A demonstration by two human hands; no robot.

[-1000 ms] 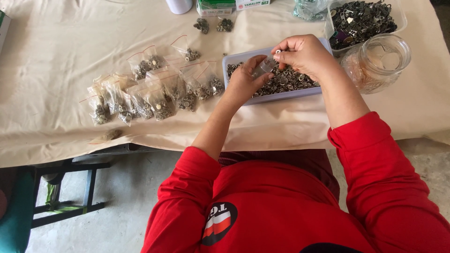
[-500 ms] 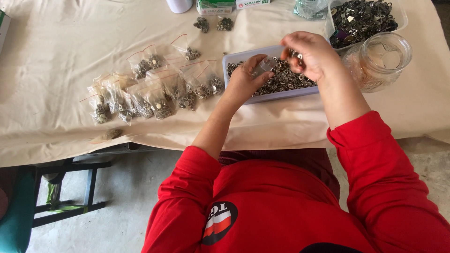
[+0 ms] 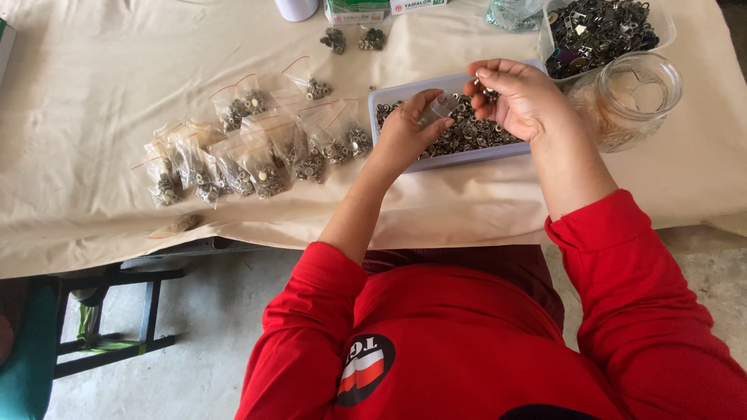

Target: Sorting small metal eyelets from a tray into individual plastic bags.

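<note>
A shallow pale lavender plastic tray point(image 3: 389, 97), filled with small dark metal rings and eyelets point(image 3: 475, 132), is seen from above on a table covered with a cream cloth point(image 3: 101, 85); it serves here as the landmark. Over the tray's near left part, the left hand point(image 3: 405, 136) is curled, and a small clear plastic bag point(image 3: 437, 107) is pinched between its thumb and fingers with the mouth turned toward the other hand. Over the tray's middle, the right hand point(image 3: 521, 97) is half closed, and a few of the small metal pieces point(image 3: 489, 92) are held at its fingertips, just beside the bag's mouth. How many pieces are held cannot be told.

To the left of the tray, a cluster of small clear bags already filled with metal pieces point(image 3: 257, 155) is laid out on the cloth. To the right of the tray, an empty-looking clear glass jar point(image 3: 630, 97) is standing, and behind it a clear container of larger dark metal hardware point(image 3: 599, 27) is placed.

As a judgement, the filling is best done with the bag's mouth kept wide open and directly over the tray, so that dropped pieces are caught there.
</note>
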